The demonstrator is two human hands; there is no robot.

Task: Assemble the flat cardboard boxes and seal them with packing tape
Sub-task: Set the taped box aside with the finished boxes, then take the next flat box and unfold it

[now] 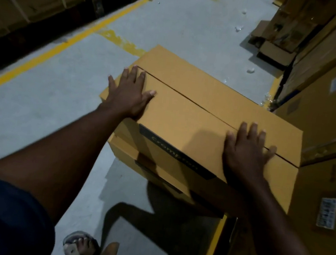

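The cardboard box (195, 117) stands assembled with its two top flaps folded shut, and the seam (196, 104) between them runs as a dark line along the length of the top, with no tape visible on it. The box sits on a second box (127, 152) of the same colour, overhanging that one's near edge a little. A black printed band (173, 150) runs along the top box's near edge.

The left hand (128, 94) lies flat at the left end of the top, fingers straight and spread, fingertips reaching the left end of the seam. The right hand (245, 150) lies flat near the right end, fingers spread and laid across the seam. Neither hand grips anything; both rest palm-down on the flaps.

The stack stands on a grey concrete floor (52, 94) marked with a yellow line (68, 42). Tall stacked cartons (326, 115) rise just beside its right end, one with a white label (327, 212). Loose cardboard pieces (274, 51) and small pale scraps (238, 29) lie farther off. A sandalled foot (80, 244) and a dark blue sleeve (4, 214) show near the bottom edge.
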